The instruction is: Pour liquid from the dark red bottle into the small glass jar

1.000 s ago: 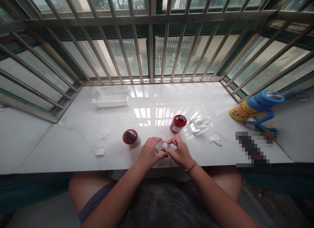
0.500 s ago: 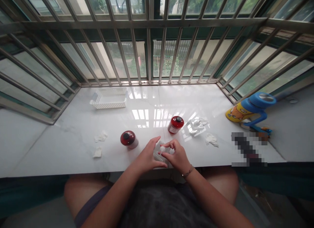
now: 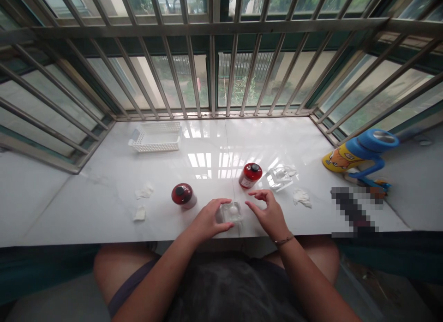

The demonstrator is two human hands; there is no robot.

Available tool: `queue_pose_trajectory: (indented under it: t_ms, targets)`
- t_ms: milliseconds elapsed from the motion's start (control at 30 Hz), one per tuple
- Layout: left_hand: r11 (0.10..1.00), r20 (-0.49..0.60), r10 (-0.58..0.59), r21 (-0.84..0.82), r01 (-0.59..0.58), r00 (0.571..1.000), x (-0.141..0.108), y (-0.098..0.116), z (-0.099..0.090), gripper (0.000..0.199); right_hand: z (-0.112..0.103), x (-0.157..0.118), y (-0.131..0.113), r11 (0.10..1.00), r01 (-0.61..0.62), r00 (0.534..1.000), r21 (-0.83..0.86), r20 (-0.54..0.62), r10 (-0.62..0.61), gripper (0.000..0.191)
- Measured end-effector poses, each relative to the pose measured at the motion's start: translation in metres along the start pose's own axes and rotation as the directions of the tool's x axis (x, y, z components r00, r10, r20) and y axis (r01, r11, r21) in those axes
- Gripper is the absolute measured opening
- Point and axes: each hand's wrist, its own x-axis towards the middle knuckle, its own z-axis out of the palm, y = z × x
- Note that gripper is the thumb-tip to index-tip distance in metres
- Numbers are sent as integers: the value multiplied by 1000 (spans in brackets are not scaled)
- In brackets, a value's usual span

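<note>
A left hand grips a small clear container holding a white ball near the tabletop edge; the right hand hovers empty beside it. A nudge could tip it off.

We see a white glossy table, two dark red bottles with black caps, a white basket, a clear container, and a blue-and-yellow cartoon-print bottle.

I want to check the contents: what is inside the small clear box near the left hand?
Inside the clear box lies one small white round thing. The left hand covers its left side.
</note>
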Motion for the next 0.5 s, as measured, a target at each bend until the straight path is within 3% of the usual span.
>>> queue_pose_trajectory:
  t_ms: [67,167,333,500]
  targets:
    - [999,3,28,-17,-28,1000,-1,-1,1,65,-1,-3,2,1000,-15,999,-5,-36,15,27]
    - [997,-9,66,-45,-67,998,-4,-2,5,55,5,-14,-3,1000,19,999,14,41,-19,22]
    - [992,-27,-9,-127,6,1000,-8,3,7,41,20,-31,-14,997,27,995,71,97,-34,21]
    - [991,-13,-4,-136,2,1000,-6,2,7,63,27,-38,-13,995,22,992,93,123,-34,24]
